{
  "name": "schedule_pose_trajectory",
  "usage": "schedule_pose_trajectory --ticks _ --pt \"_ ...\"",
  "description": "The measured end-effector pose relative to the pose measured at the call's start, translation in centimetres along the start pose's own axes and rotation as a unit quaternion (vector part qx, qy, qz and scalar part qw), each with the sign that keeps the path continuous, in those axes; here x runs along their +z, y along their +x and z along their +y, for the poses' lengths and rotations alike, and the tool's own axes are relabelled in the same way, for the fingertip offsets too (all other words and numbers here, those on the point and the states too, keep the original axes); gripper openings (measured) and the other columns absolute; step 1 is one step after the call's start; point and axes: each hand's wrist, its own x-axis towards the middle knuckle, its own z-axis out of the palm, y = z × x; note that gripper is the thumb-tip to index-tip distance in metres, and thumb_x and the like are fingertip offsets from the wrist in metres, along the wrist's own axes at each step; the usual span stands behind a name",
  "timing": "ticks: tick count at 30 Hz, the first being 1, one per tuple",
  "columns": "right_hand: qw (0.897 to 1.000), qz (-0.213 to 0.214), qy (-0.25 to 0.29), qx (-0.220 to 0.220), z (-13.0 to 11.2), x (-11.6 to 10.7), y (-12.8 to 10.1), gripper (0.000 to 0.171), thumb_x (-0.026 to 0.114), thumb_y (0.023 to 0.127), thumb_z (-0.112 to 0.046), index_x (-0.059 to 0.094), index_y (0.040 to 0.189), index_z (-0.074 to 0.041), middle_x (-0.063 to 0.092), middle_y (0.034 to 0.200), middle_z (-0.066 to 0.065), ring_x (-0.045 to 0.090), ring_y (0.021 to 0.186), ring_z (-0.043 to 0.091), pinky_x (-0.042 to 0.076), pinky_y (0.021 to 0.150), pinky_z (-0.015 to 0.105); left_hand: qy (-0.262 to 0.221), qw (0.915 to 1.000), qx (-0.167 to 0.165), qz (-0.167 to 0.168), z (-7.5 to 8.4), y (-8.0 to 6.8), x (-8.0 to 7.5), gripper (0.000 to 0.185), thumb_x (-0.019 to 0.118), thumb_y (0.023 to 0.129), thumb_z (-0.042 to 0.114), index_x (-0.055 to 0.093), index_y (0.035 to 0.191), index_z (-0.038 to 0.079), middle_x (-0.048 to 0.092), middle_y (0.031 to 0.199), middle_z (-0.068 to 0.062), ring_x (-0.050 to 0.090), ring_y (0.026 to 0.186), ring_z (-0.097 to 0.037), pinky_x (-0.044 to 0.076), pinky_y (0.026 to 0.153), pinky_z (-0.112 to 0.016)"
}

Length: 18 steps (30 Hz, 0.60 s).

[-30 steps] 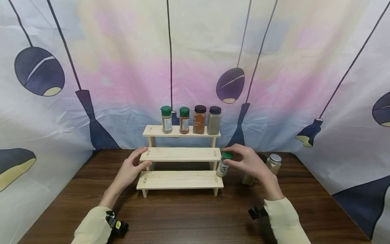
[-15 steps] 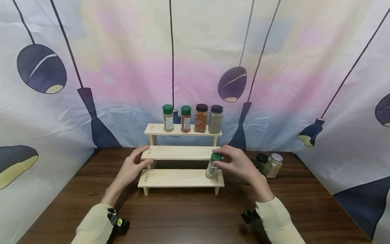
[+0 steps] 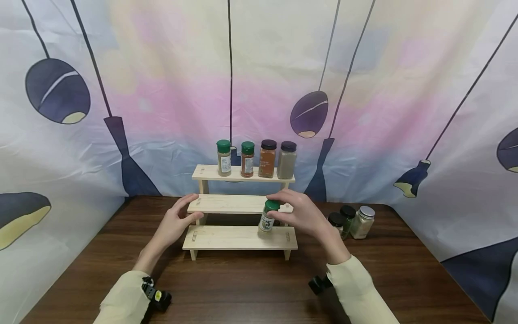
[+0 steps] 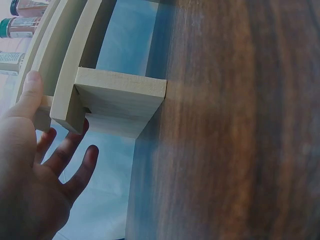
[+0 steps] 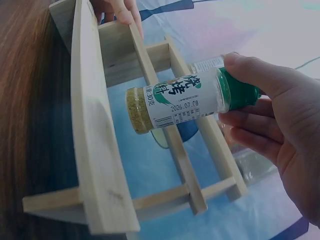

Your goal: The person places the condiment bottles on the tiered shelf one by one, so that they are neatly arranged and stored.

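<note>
A small spice jar (image 3: pixel 266 222) with a green cap and white label is pinched at its cap by my right hand (image 3: pixel 301 213). The right wrist view shows the jar's base apart from the lowest board, with tan contents showing at that end. My left hand (image 3: pixel 173 223) holds the left end of the middle board of a three-tier wooden rack (image 3: pixel 234 238), thumb at the front and forefinger at the back corner. In the left wrist view, the thumb (image 4: pixel 32 90) lies against the board. Several spice jars stand in a row on the top tier, including an orange-brown one (image 3: pixel 267 161).
On the table (image 3: pixel 243 288), right of the rack, stand a silver-capped jar (image 3: pixel 362 223) and black-capped jars (image 3: pixel 347 220), partly behind my right hand. A printed cloth (image 3: pixel 162 112) hangs behind the table and along its sides.
My right hand has carried the green-capped jar leftward from the rack's right end, above the lowest tier. More of the jars on the right shows. The left hand has stayed on the rack.
</note>
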Motion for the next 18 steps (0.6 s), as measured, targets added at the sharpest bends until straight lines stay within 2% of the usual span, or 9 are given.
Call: schedule_pose_trajectory --ticks 7,14,18 --pt "1.000 0.000 -0.016 0.007 -0.8 0.4 2.0 0.039 0.077 0.089 -0.031 0.070 0.124 -0.016 0.069 0.111 -0.002 0.065 0.097 0.009 0.056 0.081 0.029 -0.001 1.0000 -0.004 -0.002 0.1 -0.2 0.0 0.065 0.068 0.095 0.033 0.042 0.152 0.016 0.030 0.160 -0.014 0.061 0.090 -0.008 0.053 0.072 -0.028" --pt "1.000 -0.006 -0.003 0.013 -1.3 0.8 3.8 0.039 0.076 0.089 -0.032 0.070 0.125 -0.017 0.069 0.114 -0.001 0.064 0.098 0.010 0.057 0.083 0.036 0.005 1.0000 -0.001 -0.001 -0.2 0.0 0.1 0.066 0.068 0.095 0.034 0.042 0.152 0.015 0.032 0.160 -0.013 0.061 0.091 -0.008 0.052 0.073 -0.026" --pt "1.000 -0.001 -0.002 0.003 -1.6 1.0 4.8 0.040 0.077 0.088 -0.031 0.069 0.126 -0.018 0.069 0.110 -0.003 0.063 0.094 0.008 0.056 0.081 0.032 0.006 1.0000 0.002 0.001 -0.2 0.2 0.0 0.065 0.068 0.095 0.035 0.042 0.152 0.016 0.032 0.159 -0.012 0.062 0.090 -0.007 0.053 0.072 -0.026"
